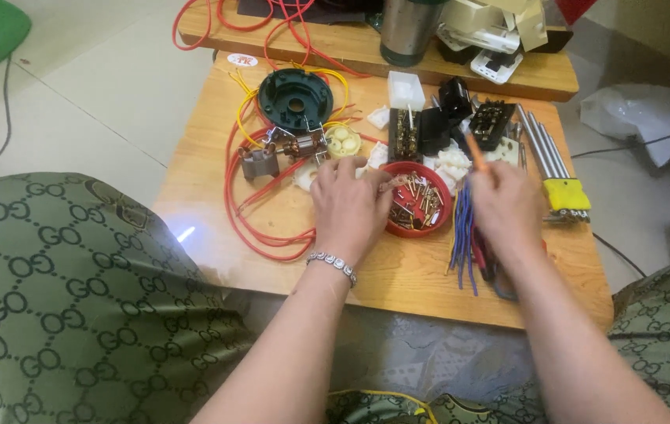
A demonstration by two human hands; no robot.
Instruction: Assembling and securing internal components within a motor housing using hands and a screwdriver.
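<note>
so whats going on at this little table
A person sits at a low wooden table strewn with small electrical parts. The left hand rests at the edge of a red bowl of brass screws and terminals, fingertips at its rim. The right hand holds a thin orange-handled tool upright above a bundle of blue wires. A dark green round housing and red wires lie to the left, yellow-handled metal rods to the right.

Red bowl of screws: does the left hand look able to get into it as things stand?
Probably yes. The left hand already rests at the rim of the red bowl, fingertips at the screws. Nothing covers the bowl; the right hand holds an orange tool off to the side.
</note>
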